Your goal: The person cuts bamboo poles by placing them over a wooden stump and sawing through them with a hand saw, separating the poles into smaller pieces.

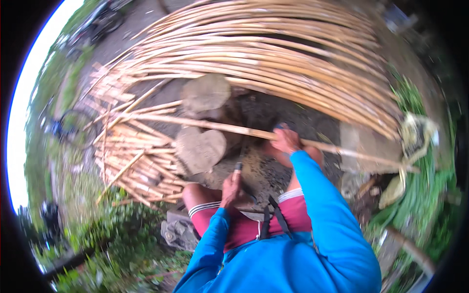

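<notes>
- Gripping a long bamboo pole (224,126), the right hand (287,138) has its fingers wrapped around the shaft, closed on it.
- The pole runs crosswise above the ground (312,117), its left end over the cut pieces and its right end toward the ground's right side; it passes between the near edge of the far stump (207,93) and the far edge of the near stump (201,150). Whether it touches either one cannot be told.
- The left hand (231,189) has its fingers curled around a tool with a dark handle (238,167), above the left thigh, just beside the near stump's right edge; the rest of the tool is too blurred to tell.
- Many long bamboo poles (273,58) lie side by side in a curved-looking band along the ground's far edge.
- Shorter cut pieces (139,163) lie heaped on the ground, left of the near stump's left edge.
- Green leaves (420,200) spread along the ground's right edge, near a pale sack (417,134).
</notes>
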The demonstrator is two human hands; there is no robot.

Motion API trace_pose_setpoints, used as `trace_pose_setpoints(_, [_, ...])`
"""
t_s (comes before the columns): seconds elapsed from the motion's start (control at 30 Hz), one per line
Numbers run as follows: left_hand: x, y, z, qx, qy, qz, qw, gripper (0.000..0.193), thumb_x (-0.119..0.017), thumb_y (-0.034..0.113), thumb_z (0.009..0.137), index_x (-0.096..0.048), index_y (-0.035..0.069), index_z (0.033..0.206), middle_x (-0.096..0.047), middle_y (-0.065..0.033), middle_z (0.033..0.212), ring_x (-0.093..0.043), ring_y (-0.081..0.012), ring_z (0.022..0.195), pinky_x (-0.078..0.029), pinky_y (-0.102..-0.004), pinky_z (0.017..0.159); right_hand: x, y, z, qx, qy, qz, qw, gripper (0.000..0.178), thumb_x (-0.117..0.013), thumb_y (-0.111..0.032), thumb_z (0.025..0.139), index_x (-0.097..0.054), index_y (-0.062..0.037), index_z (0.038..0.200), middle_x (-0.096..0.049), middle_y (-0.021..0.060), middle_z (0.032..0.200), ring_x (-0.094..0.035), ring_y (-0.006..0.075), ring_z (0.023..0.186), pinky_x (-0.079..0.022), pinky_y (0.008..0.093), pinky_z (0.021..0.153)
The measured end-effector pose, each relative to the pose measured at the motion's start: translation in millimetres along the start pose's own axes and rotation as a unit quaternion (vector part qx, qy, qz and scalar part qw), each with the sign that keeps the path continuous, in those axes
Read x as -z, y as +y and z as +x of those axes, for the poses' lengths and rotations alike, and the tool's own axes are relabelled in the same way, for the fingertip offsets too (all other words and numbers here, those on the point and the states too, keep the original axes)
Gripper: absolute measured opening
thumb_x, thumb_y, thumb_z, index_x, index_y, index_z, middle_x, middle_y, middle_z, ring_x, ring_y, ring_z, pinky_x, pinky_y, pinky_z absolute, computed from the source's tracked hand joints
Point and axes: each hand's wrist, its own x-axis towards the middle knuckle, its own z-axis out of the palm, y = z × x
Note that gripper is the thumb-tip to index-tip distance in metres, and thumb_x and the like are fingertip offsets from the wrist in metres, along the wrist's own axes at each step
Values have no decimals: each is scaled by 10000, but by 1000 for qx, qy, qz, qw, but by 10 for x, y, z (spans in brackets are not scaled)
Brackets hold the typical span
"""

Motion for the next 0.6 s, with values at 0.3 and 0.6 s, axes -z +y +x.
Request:
trace_pose_setpoints(0.3, [-63,119,-47,-55,-14,93,994,595,-435,565,993,-661,15,967,-642,-150,792,-621,-277,797,-463,-390,773,45,24,-6,-34,-23,-59,997,314,-714,-350,755,-647,-81,902,-696,225,891,-666,443,864,-529,546,782])
trace_pose_setpoints(0.6, [-59,-11,68,-58,-21,82,995,559,-465,536,986,-639,5,972,-657,-212,798,-642,-357,768,-474,-459,725,-20,27,48,-24,-21,-58,998,311,-709,-326,747,-658,-78,927,-704,221,921,-672,432,878,-534,546,784])
